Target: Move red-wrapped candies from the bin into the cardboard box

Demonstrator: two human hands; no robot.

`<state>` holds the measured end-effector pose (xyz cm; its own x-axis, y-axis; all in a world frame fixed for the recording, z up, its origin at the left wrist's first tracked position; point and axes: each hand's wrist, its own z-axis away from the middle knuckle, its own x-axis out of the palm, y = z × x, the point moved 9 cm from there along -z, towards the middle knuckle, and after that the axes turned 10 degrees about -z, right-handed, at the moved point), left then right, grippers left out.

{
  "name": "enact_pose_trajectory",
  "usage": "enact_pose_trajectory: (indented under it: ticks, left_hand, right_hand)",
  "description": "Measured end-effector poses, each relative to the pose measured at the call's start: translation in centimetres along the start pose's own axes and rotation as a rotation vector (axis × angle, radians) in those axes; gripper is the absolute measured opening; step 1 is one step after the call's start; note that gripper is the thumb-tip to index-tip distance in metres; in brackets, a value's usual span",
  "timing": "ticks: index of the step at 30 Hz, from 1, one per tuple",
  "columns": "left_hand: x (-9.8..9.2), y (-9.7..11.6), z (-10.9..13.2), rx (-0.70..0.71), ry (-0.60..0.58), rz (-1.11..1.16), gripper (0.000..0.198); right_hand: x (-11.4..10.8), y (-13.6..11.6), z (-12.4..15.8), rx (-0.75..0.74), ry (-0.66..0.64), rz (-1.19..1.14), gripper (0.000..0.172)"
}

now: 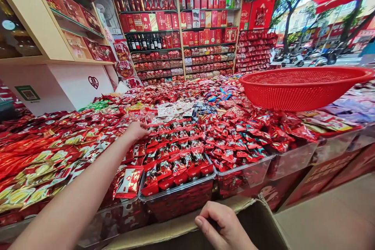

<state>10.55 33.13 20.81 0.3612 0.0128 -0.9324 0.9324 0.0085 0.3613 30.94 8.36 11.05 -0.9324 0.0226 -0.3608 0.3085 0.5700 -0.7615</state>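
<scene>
My left hand (137,131) reaches over the back left of a clear plastic bin, its fingers stretched out at the edge of the wrapped candies (172,152). These red and black packets lie in fairly even rows in the bin (178,195). No packet shows in that hand. Low in front of the bin, my right hand (224,224) is curled, thumb close to the bent fingers, with nothing visible in it. It hovers over an open cardboard box (164,232), whose inside is dark and mostly out of sight.
A red plastic basket (284,93) rests on the candy at the right. Neighbouring bins hold loose red packets (234,136), and larger red and white packets (129,181) lie at the left. Shelves (180,31) of boxes and bottles line the back. Tiled floor (331,211) shows at right.
</scene>
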Motion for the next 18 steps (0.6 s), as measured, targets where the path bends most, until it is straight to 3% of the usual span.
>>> enact_pose_trajectory:
  ticks: [5, 9, 11, 14, 15, 16, 17, 18]
  left_hand:
    - [-0.3, 0.5, 0.0, 0.051, 0.026, -0.167, 0.023]
    - [-2.1, 2.1, 1.0, 0.12, 0.135, -0.185, 0.019]
    - [-3.2, 3.3, 3.0, 0.165, 0.198, -0.155, 0.019]
    - [-2.9, 4.6, 9.5, 0.283, 0.202, -0.061, 0.022]
    - [-1.7, 5.0, 12.4, 0.355, 0.128, -0.002, 0.022]
    - [0.7, 5.4, 15.5, 0.439, -0.074, 0.139, 0.022]
    - [3.6, 5.2, 18.8, 0.456, -0.307, 0.253, 0.021]
    - [5.9, 4.2, 21.6, 0.378, -0.444, 0.369, 0.02]
  right_hand:
    - [0.1, -0.2, 0.1, -0.025, 0.003, 0.023, 0.026]
    - [0.3, -0.1, 0.1, 0.001, -0.027, 0.054, 0.027]
    - [0.3, -0.1, 0.2, 0.01, -0.03, 0.055, 0.027]
    - [0.3, 0.0, 0.3, 0.025, -0.031, 0.042, 0.027]
    - [0.4, 0.1, 0.4, 0.033, -0.03, 0.037, 0.027]
    - [0.4, 0.1, 0.4, 0.041, -0.031, 0.033, 0.027]
    - [0.4, 0.2, 0.5, 0.05, -0.03, 0.028, 0.027]
    - [0.5, 0.2, 0.5, 0.059, -0.028, 0.024, 0.027]
